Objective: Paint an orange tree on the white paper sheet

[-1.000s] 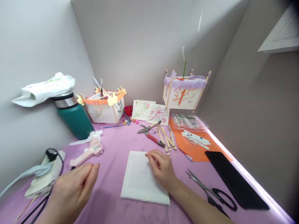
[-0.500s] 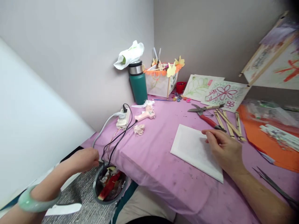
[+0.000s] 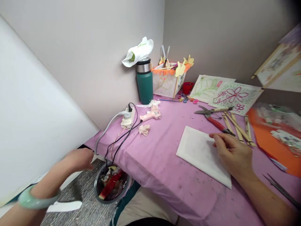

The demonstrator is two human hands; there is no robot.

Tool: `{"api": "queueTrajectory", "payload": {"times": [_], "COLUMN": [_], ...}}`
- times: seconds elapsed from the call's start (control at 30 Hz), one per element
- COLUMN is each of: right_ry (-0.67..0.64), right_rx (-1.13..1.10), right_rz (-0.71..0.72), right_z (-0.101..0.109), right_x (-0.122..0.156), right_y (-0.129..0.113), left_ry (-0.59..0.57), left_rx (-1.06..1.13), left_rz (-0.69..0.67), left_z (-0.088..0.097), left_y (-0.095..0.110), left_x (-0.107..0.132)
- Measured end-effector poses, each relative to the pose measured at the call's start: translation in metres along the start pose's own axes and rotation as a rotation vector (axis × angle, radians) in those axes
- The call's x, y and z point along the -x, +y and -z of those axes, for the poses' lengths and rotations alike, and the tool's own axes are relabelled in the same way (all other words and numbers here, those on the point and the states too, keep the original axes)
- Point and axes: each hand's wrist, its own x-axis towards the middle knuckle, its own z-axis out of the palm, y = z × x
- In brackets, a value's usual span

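My right hand (image 3: 232,153) rests with curled fingers on a white sheet of paper (image 3: 199,152) lying on the purple tablecloth (image 3: 164,157). My left hand (image 3: 78,158), with a pale green bangle (image 3: 35,199) on the wrist, reaches down off the table's left edge, just left of a round bin (image 3: 111,185) of scraps on the floor. Its fingers are blurred and mostly hidden. Red-handled pruning shears (image 3: 215,119) and several bamboo sticks (image 3: 237,127) lie just beyond the paper.
A pink glue gun (image 3: 150,114), power strip (image 3: 128,117) with cables, green flask (image 3: 144,81), paper lantern box (image 3: 170,78), flower drawings (image 3: 231,95), orange sheet (image 3: 272,141) and scissors (image 3: 279,188) lie on the table. A white board (image 3: 30,119) leans at left.
The view has swung left and down. My left hand left the table and dropped beside the bin on the floor, then drifted slightly left. My right hand stayed on the paper.
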Motion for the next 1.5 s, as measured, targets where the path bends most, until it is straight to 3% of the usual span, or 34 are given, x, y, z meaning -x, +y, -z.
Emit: {"api": "queueTrajectory", "payload": {"times": [0.07, 0.17, 0.3, 0.37, 0.5, 0.6, 0.7, 0.83, 1.03, 1.17, 1.3, 1.5], "right_ry": [0.010, 0.004, -0.040, -0.064, -0.204, -0.238, -0.276, -0.262, -0.082, 0.034, 0.097, 0.094], "right_rx": [-0.022, -0.033, 0.054, 0.214, 0.636, 0.716, 0.746, 0.747, 0.706, 0.722, 0.789, 0.851], "right_rz": [0.026, 0.060, 0.063, 0.044, -0.095, -0.150, -0.151, -0.100, -0.041, -0.189, -0.352, -0.485], "right_z": [-0.002, -0.002, 0.002, 0.006, 0.010, 0.007, 0.002, 0.003, 0.036, 0.075, 0.108, 0.126], "right_x": [0.000, 0.001, -0.008, -0.021, -0.057, -0.080, -0.088, -0.086, -0.068, -0.056, -0.061, -0.089], "right_y": [0.002, 0.001, -0.001, 0.000, 0.009, 0.021, 0.031, 0.031, 0.019, 0.029, 0.058, 0.097], "left_ry": [-0.121, -0.128, 0.085, 0.086, 0.047, 0.120, 0.143, 0.140, 0.163, 0.143, 0.120, 0.030], "left_rx": [-0.122, 0.041, 0.368, 0.382, 0.329, 0.241, 0.195, 0.239, 0.335, 0.362, 0.380, 0.305], "left_rz": [-0.087, -0.280, -0.675, -0.823, -0.920, -0.877, -0.866, -0.866, -0.877, -0.877, -0.859, -0.851], "left_z": [0.013, 0.027, 0.036, 0.039, 0.037, 0.021, 0.000, -0.020, -0.026, -0.027, -0.028, -0.030], "left_y": [0.017, 0.061, 0.157, 0.211, 0.298, 0.330, 0.337, 0.331, 0.326, 0.325, 0.325, 0.325], "left_x": [0.000, -0.003, -0.019, -0.032, -0.062, -0.083, -0.094, -0.102, -0.108, -0.108, -0.108, -0.110]}}
